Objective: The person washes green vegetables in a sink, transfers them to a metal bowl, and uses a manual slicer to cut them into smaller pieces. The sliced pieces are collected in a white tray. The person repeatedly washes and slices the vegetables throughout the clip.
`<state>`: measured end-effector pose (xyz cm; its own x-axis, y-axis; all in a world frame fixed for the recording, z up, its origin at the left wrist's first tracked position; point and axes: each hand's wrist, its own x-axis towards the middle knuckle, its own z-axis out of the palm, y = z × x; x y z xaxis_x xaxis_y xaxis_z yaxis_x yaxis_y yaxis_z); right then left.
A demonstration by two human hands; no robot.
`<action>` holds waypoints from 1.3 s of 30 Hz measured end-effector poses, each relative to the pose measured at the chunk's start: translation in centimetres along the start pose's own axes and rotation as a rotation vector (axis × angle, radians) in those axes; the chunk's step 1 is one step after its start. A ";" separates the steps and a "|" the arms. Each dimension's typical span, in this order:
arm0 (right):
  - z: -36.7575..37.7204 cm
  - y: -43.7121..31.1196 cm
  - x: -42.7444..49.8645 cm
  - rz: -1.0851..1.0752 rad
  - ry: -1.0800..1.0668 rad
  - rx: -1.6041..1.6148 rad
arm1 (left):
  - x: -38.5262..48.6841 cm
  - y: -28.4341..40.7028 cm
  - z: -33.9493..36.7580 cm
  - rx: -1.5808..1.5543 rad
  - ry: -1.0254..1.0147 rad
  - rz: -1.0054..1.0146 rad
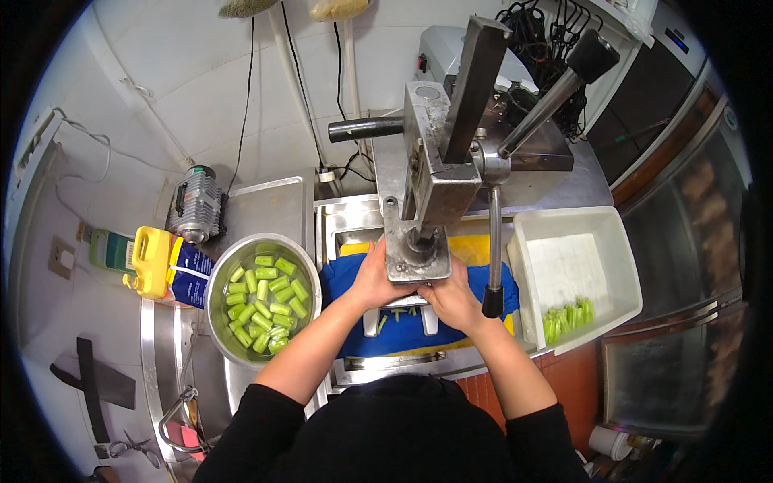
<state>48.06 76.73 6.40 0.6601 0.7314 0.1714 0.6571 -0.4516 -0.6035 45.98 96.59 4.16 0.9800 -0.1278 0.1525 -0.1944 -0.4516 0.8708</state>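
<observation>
A metal hand-lever press [447, 190] stands upright before me, its square plate above my hands. My left hand [377, 279] and my right hand [450, 296] reach in under that plate from either side. Most of the fingers are hidden by it, so what they hold cannot be told. Between the wrists show the press's pale metal feet [430, 321], resting on a blue cloth [386, 344] with a few thin green shreds. To the left, a steel bowl [311, 302] holds several short cut green vegetable stalks [263, 291] in liquid.
At right, a white plastic bin [625, 265] has thin green strips [569, 318] in its near corner. The press's long lever [495, 241] hangs beside my right hand. A yellow jug [151, 259] and a finned motor [196, 205] stand at left. Scissors [134, 448] lie lower left.
</observation>
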 end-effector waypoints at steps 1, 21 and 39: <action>-0.2 -0.1 0.0 -0.014 0.021 -0.023 | 0.0 -0.1 0.3 -0.026 0.029 -0.003; -7.3 -1.2 3.2 0.552 0.494 0.861 | -0.3 0.1 1.1 0.277 0.097 0.172; -9.2 -7.7 -2.8 -0.731 0.958 0.423 | -3.5 0.0 3.0 0.065 0.300 -0.019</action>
<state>44.53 73.50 17.71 0.3091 0.0011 0.9510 0.9266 0.2249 -0.3014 42.41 94.40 2.26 0.9502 0.1433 0.2767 -0.1692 -0.5082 0.8444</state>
